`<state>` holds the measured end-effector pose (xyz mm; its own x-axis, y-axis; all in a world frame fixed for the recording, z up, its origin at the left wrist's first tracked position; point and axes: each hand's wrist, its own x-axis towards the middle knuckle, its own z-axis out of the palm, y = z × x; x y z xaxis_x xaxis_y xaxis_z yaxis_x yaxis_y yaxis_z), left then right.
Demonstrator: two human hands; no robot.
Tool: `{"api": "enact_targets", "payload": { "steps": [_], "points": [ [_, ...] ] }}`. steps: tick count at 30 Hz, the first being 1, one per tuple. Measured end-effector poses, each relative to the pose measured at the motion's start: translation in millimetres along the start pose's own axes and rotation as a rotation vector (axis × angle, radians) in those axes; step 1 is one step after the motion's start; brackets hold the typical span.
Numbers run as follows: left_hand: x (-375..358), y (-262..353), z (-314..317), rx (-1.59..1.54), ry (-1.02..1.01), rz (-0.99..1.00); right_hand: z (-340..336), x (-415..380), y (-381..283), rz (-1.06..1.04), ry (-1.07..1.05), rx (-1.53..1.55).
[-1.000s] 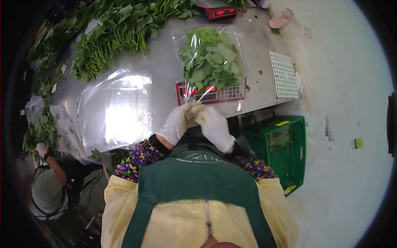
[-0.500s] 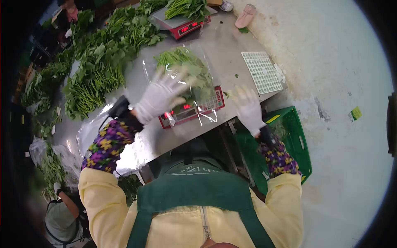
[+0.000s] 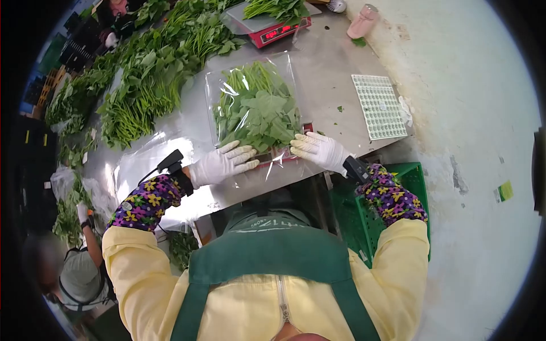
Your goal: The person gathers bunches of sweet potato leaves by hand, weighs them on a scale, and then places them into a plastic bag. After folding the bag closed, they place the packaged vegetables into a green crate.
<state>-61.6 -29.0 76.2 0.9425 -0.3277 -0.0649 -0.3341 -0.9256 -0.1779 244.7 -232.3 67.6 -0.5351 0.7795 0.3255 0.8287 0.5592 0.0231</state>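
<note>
A clear plastic bag (image 3: pixel 259 111) filled with leafy greens lies flat in front of me, its stems pointing away and leaves toward me. Under it, a red scale (image 3: pixel 308 128) shows only in part. My left hand (image 3: pixel 224 163), in a white glove, rests at the bag's near left corner with fingers stretched out. At the near right corner, my gloved right hand (image 3: pixel 323 151) lies with straight fingers touching the plastic. Neither hand is closed around anything. The loose near edge of the bag spreads between the two hands.
Heaps of loose greens (image 3: pixel 145 85) cover the left of the metal table (image 3: pixel 318 74). A second red scale (image 3: pixel 278 33) carries greens at the back. To the right are a sticker sheet (image 3: pixel 380 107), a pink bottle (image 3: pixel 363 21) and a green crate (image 3: pixel 418 182). Other people work at left.
My left hand has come down off the bag's upper left to its near edge. My right hand has moved left onto the near right corner. The bag now lies flatter.
</note>
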Motion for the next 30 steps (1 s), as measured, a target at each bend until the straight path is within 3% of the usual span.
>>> {"api": "enact_targets", "payload": {
  "steps": [2,5,9,12,19,24,27,29,30],
  "points": [
    [-7.4,2.2,6.4,0.008,0.022,-0.022,8.3,-0.4,-0.8,0.024,0.046,0.098],
    [-8.5,5.3,-3.7,0.031,0.034,-0.092,6.5,6.9,-10.0,0.447,0.17,0.618],
    [-14.8,14.2,7.9,0.039,0.063,-0.179,3.7,12.4,-10.6,0.577,0.18,0.768],
    [-19.5,18.6,16.0,-0.217,0.159,-0.31,2.7,13.3,-10.1,0.8,0.17,1.028],
    [-23.4,17.3,21.9,-0.097,0.128,-0.292,7.4,11.1,-7.7,0.757,0.186,1.005],
    [-22.2,15.9,23.0,-0.065,0.172,-0.298,6.5,12.4,-8.2,0.898,0.205,1.281],
    [-24.2,13.2,20.9,-0.106,0.193,-0.273,10.4,8.4,-5.4,0.93,0.212,1.286],
    [-26.2,11.0,7.0,-0.517,0.306,-0.389,15.8,10.0,-5.7,0.954,0.317,1.321],
    [-24.0,10.9,7.0,-0.514,0.311,-0.381,17.4,13.2,-6.6,0.975,0.417,1.362]
  ]
}}
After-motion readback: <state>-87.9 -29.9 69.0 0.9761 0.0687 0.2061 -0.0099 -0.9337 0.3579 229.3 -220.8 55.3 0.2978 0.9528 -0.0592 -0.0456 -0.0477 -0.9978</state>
